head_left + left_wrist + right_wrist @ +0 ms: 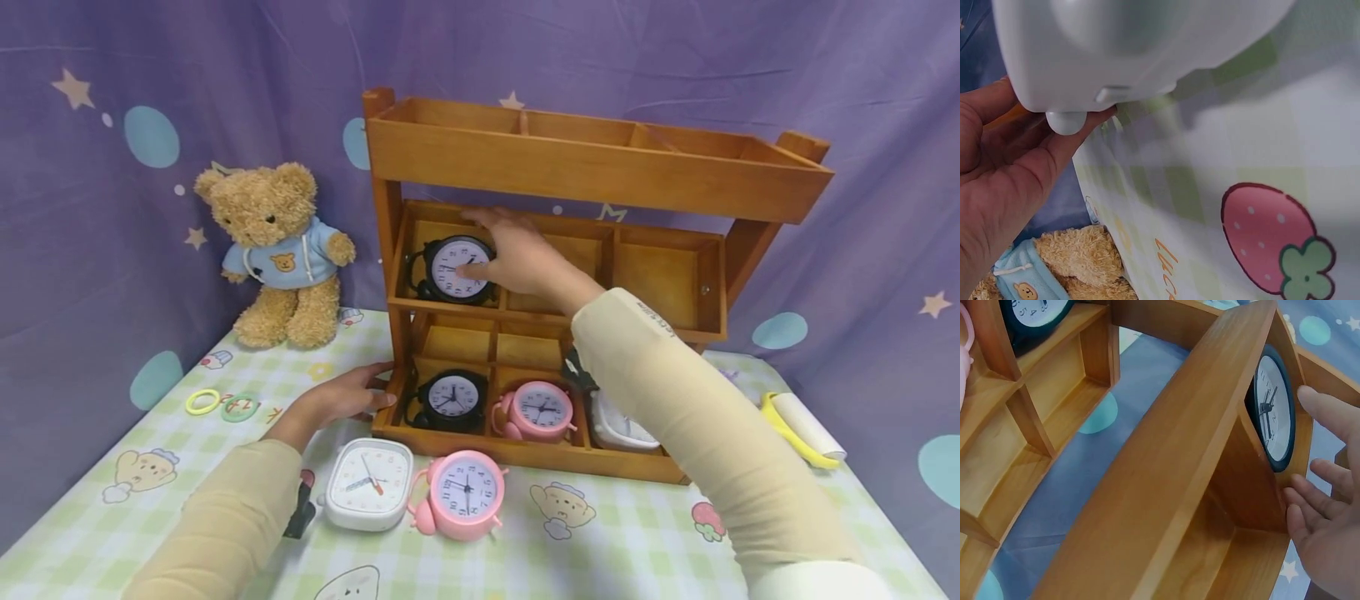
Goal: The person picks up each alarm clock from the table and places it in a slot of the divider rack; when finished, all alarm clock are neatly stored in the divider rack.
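A black twin-bell alarm clock (pixel 459 268) lies on its side in the left compartment of the wooden rack's (pixel 600 171) middle tier. Over its right side is my right hand (pixel 525 254), thumb before the dial and fingers spread toward the compartment's upper edge. In the right wrist view those fingers (pixel 1319 503) are loosely extended, not wrapped around the clock. My left hand (pixel 341 398) touches the rack's lower left side with extended fingers. On the cloth in front are a white square clock (pixel 370 485) and a pink alarm clock (pixel 467 493).
The bottom tier holds another black clock (pixel 452 400), a pink clock (pixel 537 410) and a white clock (pixel 618 423), partly behind my right sleeve. A teddy bear (pixel 281 258) stands left. Hair ties (pixel 202 402) lie nearby; a yellow-handled roller (pixel 806 429) lies right.
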The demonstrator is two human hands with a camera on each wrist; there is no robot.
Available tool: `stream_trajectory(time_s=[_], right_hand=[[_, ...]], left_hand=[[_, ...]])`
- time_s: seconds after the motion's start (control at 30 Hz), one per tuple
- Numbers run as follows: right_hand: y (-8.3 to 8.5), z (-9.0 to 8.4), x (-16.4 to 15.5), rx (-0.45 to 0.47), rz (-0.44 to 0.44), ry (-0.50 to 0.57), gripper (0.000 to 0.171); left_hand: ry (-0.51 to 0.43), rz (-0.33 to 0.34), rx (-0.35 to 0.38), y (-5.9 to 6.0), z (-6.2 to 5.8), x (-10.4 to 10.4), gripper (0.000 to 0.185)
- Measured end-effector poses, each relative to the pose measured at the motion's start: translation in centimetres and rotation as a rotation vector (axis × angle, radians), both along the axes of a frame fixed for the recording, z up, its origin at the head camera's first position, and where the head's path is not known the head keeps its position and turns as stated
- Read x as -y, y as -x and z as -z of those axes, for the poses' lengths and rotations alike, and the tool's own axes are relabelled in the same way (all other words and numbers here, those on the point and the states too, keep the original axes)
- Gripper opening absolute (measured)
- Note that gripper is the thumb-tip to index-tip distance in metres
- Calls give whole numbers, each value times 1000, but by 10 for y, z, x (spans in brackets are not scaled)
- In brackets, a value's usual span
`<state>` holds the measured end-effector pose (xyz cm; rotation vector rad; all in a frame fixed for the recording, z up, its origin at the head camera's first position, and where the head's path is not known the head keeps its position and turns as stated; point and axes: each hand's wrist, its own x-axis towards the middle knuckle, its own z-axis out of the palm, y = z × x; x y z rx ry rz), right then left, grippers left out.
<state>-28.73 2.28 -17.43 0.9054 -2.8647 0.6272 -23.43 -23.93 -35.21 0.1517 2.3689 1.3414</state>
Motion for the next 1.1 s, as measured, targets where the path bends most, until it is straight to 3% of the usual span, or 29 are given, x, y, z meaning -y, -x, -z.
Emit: stream_trajectory(time_s=[0.43,1.1], right_hand=[[-13,11,-27,-142,-60,201,53],[-50,46,-73,-167,-140,346,47]], left_hand=[[-9,17,6,-1,-1,2,73],[-21,42,11,-1,-3,2,74]])
